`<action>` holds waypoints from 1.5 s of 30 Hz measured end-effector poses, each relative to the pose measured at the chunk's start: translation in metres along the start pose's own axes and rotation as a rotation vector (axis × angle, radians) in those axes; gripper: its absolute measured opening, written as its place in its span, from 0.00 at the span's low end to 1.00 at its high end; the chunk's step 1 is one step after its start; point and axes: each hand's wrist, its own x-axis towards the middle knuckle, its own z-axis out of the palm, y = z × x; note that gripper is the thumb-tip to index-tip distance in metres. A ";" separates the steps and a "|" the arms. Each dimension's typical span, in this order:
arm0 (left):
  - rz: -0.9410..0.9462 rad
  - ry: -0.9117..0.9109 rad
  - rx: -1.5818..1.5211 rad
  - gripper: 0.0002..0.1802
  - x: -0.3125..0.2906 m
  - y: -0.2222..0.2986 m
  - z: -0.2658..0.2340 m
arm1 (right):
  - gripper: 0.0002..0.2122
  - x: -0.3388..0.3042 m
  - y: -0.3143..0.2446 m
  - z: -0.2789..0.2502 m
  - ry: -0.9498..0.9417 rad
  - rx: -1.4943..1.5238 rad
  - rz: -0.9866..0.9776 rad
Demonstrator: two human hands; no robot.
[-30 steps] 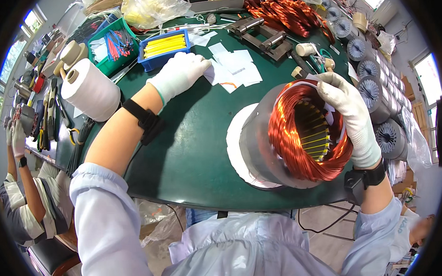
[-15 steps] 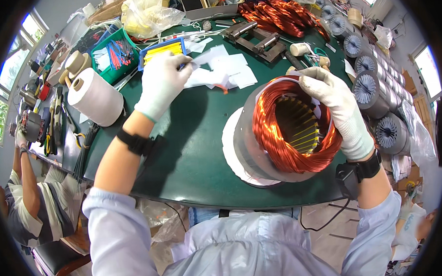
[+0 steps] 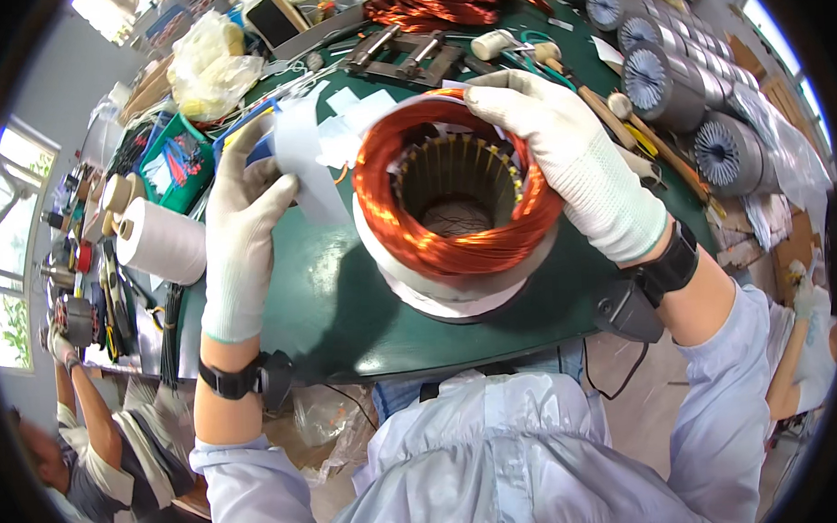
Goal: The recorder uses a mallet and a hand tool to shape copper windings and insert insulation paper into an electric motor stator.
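A motor stator [image 3: 462, 191] with a thick copper wire winding [image 3: 418, 238] stands right of the middle of the table, its slotted bore facing up. Yellowish slot strips ring the inside. My gloved right hand [image 3: 562, 146] is closed over the winding's far right rim. To the left of the stator, my gloved left hand [image 3: 246, 208] pinches a white paper sheet [image 3: 312, 168] between thumb and fingers, apart from the winding. Behind that sheet lie loose white paper pieces [image 3: 363, 111]. Under the stator is a round white base [image 3: 438, 302].
A white thread cone [image 3: 164, 243] and a green bin [image 3: 180, 164] stand at left. Metal clamp [image 3: 402, 55], copper coils [image 3: 446, 4] and mallets lie at the back. Grey wire spools [image 3: 661, 78] line the right side. Another person [image 3: 98, 457] works at far left.
My left hand has come back nearer from the loose papers and now shows a white sheet in its grip. My right hand stays on the winding's rim. The whole view has shifted.
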 end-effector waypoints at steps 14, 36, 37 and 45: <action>0.067 0.149 0.227 0.14 -0.018 0.005 0.008 | 0.13 0.035 0.026 -0.014 -0.126 -0.703 -0.671; 0.346 0.323 0.311 0.13 -0.024 -0.007 0.063 | 0.10 0.058 0.025 -0.019 -0.302 -0.846 -0.945; 0.300 0.254 0.303 0.13 -0.019 -0.002 0.062 | 0.11 0.055 0.023 -0.035 -0.271 -0.867 -0.887; 0.243 0.236 0.324 0.08 0.002 0.010 0.065 | 0.20 0.051 0.010 -0.030 -0.317 -0.956 -0.997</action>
